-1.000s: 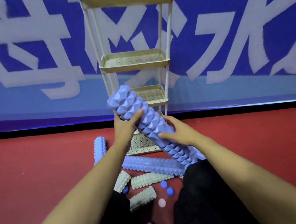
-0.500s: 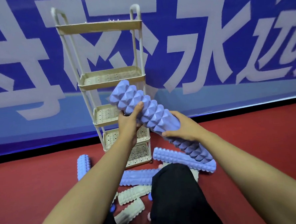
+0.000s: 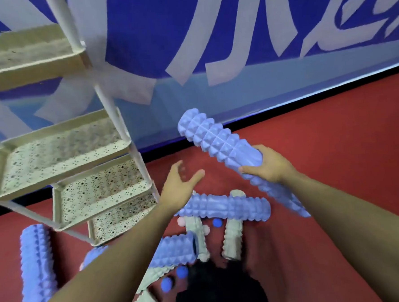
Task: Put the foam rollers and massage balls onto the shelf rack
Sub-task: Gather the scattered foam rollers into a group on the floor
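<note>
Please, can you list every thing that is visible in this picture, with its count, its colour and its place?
Tiered perforated shelf rack: one, cream, left, trays bare.
Long knobbed foam rollers: four, lilac-blue; one held, one on floor centre, one under left arm, one far left.
Short ridged foam rollers: at least three, cream, floor centre.
Small massage balls: several, blue and pale pink, floor.
Floor: red.
Banner: blue, white lettering.
Left hand: open, empty.
Right hand: grips held roller.

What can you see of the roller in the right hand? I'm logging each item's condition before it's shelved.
The held roller is a long lilac-blue cylinder, apparently foam, covered in raised pyramid-shaped bumps. It shows no visible damage. It hangs in the air above the red floor, tilted, with its upper end toward the banner and its lower end partly hidden behind the right forearm. Only the right hand grips it, near the middle; the left hand is open and apart.
</note>
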### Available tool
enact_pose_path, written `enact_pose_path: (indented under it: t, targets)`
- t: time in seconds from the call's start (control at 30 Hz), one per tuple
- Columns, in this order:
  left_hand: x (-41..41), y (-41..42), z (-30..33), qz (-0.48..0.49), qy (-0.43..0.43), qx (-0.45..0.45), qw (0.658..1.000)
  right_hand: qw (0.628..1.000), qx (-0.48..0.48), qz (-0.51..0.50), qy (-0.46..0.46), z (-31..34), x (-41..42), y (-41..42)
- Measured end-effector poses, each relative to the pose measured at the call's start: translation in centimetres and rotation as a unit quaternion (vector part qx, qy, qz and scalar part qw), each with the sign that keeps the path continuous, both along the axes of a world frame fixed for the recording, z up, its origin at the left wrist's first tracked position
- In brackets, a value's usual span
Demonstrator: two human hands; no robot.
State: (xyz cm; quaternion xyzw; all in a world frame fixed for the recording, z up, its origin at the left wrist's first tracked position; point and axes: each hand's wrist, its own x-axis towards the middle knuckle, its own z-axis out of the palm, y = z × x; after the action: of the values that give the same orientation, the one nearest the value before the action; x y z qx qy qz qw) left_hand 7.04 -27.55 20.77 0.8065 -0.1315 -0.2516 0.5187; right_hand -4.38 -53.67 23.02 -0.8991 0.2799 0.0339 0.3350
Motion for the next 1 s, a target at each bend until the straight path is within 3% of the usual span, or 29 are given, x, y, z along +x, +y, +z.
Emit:
enact_pose_path:
  t: [0.1,0.27,0.4,0.47,0.6,0.83,1.0]
  targets:
    - [1.6,-2.0,-8.3,-0.122,-0.087,0.137,0.979,0.997,-0.038,-0.03,0.058,-9.2,2.6,-5.7]
    - [4.1,-5.1,-18.8,-0.293,-0.223,0.268,0.89,0.982,-0.123,-0.084,0.12,-17.7,5.0,-8.5]
    - [5.8,-7.3,-23.7,-0.385,-0.26,0.375,0.803,0.974,-0.136,-0.116,0.141,-23.2,7.1,-10.3]
    - [6.8,-7.7,-25.2,-0.4,-0.255,0.406,0.781,0.973,-0.128,-0.122,0.15,-25.5,8.0,-10.9]
    - [8.2,-6.8,-26.4,-0.423,-0.213,0.427,0.77,0.97,-0.109,-0.122,0.179,-28.9,9.4,-11.4]
    - [9.8,-5.4,-25.3,-0.464,-0.289,0.386,0.743,0.965,-0.051,-0.147,0.213,-33.5,9.7,-10.7]
    - [11.6,-4.5,-23.3,-0.458,-0.317,0.356,0.75,0.964,0.026,-0.167,0.203,-34.9,9.9,-9.0]
